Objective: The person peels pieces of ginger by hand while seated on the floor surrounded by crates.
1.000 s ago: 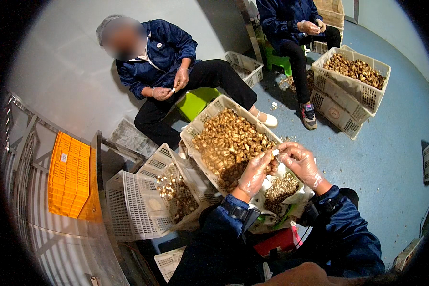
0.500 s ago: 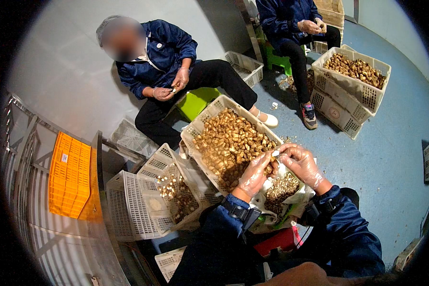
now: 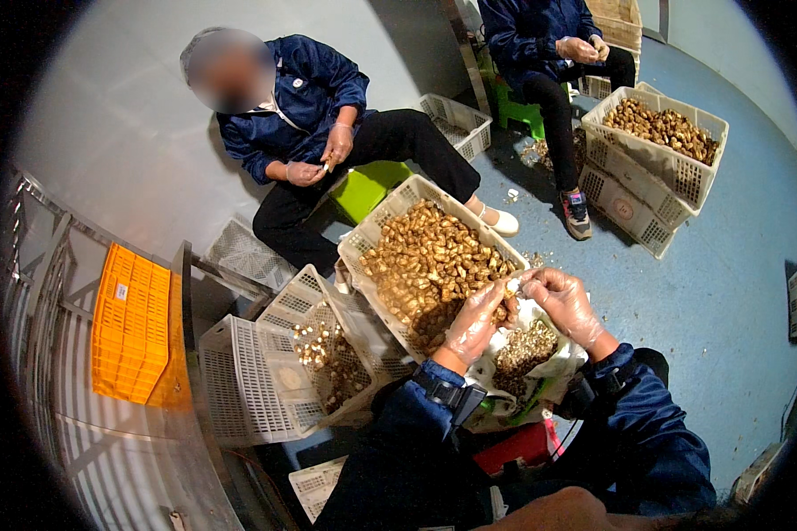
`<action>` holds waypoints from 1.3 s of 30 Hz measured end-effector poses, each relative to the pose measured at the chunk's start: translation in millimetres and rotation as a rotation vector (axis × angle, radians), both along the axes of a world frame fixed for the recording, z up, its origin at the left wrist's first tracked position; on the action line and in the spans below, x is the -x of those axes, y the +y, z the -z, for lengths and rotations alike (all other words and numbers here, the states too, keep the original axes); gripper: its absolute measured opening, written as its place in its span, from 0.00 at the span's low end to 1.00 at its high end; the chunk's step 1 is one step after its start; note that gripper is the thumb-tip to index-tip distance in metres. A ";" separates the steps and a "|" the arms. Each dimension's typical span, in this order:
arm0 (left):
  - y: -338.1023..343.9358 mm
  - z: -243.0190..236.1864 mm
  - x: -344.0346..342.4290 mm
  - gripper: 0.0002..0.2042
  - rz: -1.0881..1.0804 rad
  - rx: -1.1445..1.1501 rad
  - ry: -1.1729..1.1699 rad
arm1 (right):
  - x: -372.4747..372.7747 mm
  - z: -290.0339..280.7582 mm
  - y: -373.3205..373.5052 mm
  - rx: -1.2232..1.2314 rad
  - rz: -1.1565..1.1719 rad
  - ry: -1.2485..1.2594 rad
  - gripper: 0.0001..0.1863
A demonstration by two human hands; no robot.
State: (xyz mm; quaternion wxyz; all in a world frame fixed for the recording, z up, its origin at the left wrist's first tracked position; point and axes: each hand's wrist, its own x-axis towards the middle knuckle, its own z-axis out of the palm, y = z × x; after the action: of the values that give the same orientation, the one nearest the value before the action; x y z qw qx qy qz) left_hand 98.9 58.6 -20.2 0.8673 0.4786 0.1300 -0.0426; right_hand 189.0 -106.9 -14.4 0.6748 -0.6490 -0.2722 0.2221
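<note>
Both of my hands wear clear thin gloves and meet at the near right corner of a white crate (image 3: 369, 281) heaped with small brown mushrooms (image 3: 429, 252). My left hand (image 3: 475, 326) is closed round a brown mushroom with a white end (image 3: 512, 287). Close against it, the fingers of my right hand (image 3: 565, 305) are pinched together at that white end. Whether they also hold a small tool cannot be made out. Just below my hands an opened white bag (image 3: 555, 365) holds brown and pale scraps (image 3: 526, 352).
Another white crate (image 3: 274, 403) at left holds pale and brown pieces. An orange crate (image 3: 133, 323) stands further left. Across from me sits a co-worker (image 3: 297, 106) on a green stool (image 3: 369, 190). A second co-worker (image 3: 536, 44) sits beside stacked crates (image 3: 633, 211) of mushrooms.
My right fingers have shifted slightly at the mushroom's end, and more of its white part shows. My left hand stays almost in place.
</note>
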 end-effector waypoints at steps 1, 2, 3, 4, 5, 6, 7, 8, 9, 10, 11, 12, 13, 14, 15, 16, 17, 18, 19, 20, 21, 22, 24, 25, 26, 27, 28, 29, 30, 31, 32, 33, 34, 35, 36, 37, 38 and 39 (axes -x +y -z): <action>-0.4 -0.2 -0.3 0.16 0.002 0.002 -0.001 | -0.7 2.4 -1.2 -0.022 0.001 0.039 0.10; -0.7 -0.5 -0.6 0.16 0.004 0.004 -0.002 | -1.0 3.4 -1.9 -0.045 0.002 0.077 0.10; -1.0 -0.5 -0.6 0.17 0.001 -0.003 -0.007 | -0.8 2.7 -1.5 -0.034 0.001 0.001 0.10; -1.2 -0.6 -0.7 0.17 -0.002 -0.011 -0.012 | -0.3 1.2 -0.9 -0.023 -0.001 -0.076 0.10; -1.5 -1.0 -0.7 0.17 -0.005 -0.019 -0.018 | -0.1 0.5 -0.5 -0.012 -0.002 -0.152 0.10; -1.8 -2.5 -0.7 0.17 0.002 -0.024 -0.021 | -0.5 2.6 -0.6 0.006 0.006 -0.097 0.10; -2.0 -4.8 -0.8 0.17 0.008 -0.030 -0.025 | -1.5 6.2 -0.7 0.024 0.014 -0.041 0.10; -2.3 -5.7 -0.9 0.17 0.016 -0.036 -0.029 | -2.1 8.5 -1.1 0.043 0.022 0.014 0.10; -1.6 -5.6 -0.5 0.18 0.017 -0.030 -0.025 | -2.0 7.3 -1.1 0.051 0.025 0.041 0.10; -1.0 -4.8 -0.3 0.18 0.019 -0.025 -0.020 | -1.9 5.2 -1.4 0.059 0.027 0.068 0.10; -0.4 -4.7 0.0 0.18 0.021 -0.020 -0.016 | -1.7 3.6 -1.4 0.068 0.030 0.094 0.10; -0.8 -5.2 -0.4 0.18 0.026 -0.022 -0.023 | -1.1 3.0 -1.0 0.024 0.029 0.051 0.09; -1.3 -6.4 -1.0 0.18 0.031 -0.024 -0.031 | 0.0 2.2 0.1 -0.019 0.027 0.007 0.09; -1.6 -6.9 -1.4 0.18 0.035 -0.026 -0.038 | 0.6 2.0 0.7 -0.062 0.025 -0.037 0.09; -2.2 -6.6 -1.4 0.18 0.018 -0.042 -0.029 | 0.8 2.9 1.1 -0.045 0.033 -0.071 0.09; -3.2 -6.0 -1.5 0.18 0.000 -0.058 -0.021 | 0.7 4.8 1.9 -0.028 0.040 -0.104 0.09; -3.5 -5.4 -1.5 0.19 -0.019 -0.074 -0.012 | 0.3 7.1 3.0 -0.012 0.047 -0.138 0.09; -2.5 -4.2 -0.3 0.19 -0.013 -0.077 -0.010 | -0.7 11.4 2.6 0.011 0.074 -0.085 0.09; -0.2 -2.9 -0.1 0.19 -0.008 -0.080 -0.007 | -3.9 16.8 1.3 0.035 0.101 -0.032 0.09; 2.3 -2.9 -0.4 0.19 -0.003 -0.083 -0.005 | -6.7 19.1 1.2 0.058 0.128 0.022 0.09; 9.8 -4.3 -0.3 0.17 -0.067 -0.050 0.026 | -4.7 9.2 4.9 -0.016 0.159 0.094 0.09; 16.4 -6.4 -2.5 0.16 -0.140 0.000 0.053 | -10.4 18.2 3.2 -0.035 0.198 0.079 0.09; 36.3 -15.8 -3.2 0.16 -0.242 0.042 0.069 | -14.7 24.4 -0.2 -0.123 0.234 0.094 0.10; 44.1 -22.7 -4.9 0.17 -0.259 0.042 0.059 | -18.9 31.4 -4.6 -0.105 0.249 0.072 0.11; 46.8 -28.9 -6.6 0.19 -0.345 0.069 0.045 | -19.9 36.1 -8.9 -0.107 0.258 0.079 0.11; 58.5 -31.3 -5.3 0.21 -0.349 0.144 0.030 | -19.8 35.1 -7.1 -0.120 0.255 0.085 0.11; 77.3 -20.6 -4.8 0.20 -0.397 0.148 0.018 | -19.1 31.8 -3.7 -0.112 0.244 0.084 0.11; 92.3 -8.8 -3.2 0.19 -0.443 0.152 0.006 | -18.2 27.8 -1.3 -0.104 0.236 0.083 0.11; 90.1 -10.8 -4.3 0.14 -0.563 0.117 0.021 | -18.4 27.6 -3.0 -0.087 0.243 0.082 0.11; 93.9 -2.7 -8.2 0.12 -0.565 0.134 0.045 | -18.9 30.1 -4.8 -0.094 0.253 0.089 0.11; 101.2 10.6 -14.2 0.12 -0.566 0.151 0.070 | -19.9 33.4 -7.3 -0.100 0.264 0.096 0.11; 118.1 15.3 -6.7 0.11 -0.605 0.145 0.081 | -18.9 31.7 2.8 -0.131 0.237 0.106 0.11; 124.2 26.8 -9.2 0.14 -0.468 0.103 0.061 | -19.7 34.0 1.0 -0.122 0.239 0.099 0.11; 129.7 48.5 -15.0 0.15 -0.373 0.004 0.042 | -20.2 36.2 -0.6 -0.113 0.242 0.092 0.11; 121.6 49.0 -21.1 0.16 -0.283 -0.099 0.025 | -20.5 37.9 -1.5 -0.107 0.238 0.090 0.11; 116.8 47.9 -24.7 0.17 -0.251 -0.040 0.148 | -20.5 38.1 -2.0 -0.101 0.236 0.094 0.11; 111.4 46.9 -28.3 0.18 -0.222 0.020 0.272 | -20.1 36.5 -2.3 -0.095 0.235 0.099 0.11; 107.2 50.7 -35.8 0.17 -0.092 -0.050 0.223 | -19.7 33.7 -2.8 -0.085 0.234 0.099 0.11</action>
State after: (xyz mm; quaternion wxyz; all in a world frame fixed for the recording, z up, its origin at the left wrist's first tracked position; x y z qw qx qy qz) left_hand 134.8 165.8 -71.0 0.8364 0.4857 0.2485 -0.0527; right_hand 208.7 -109.7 -48.1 0.7354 -0.6356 -0.1703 0.1619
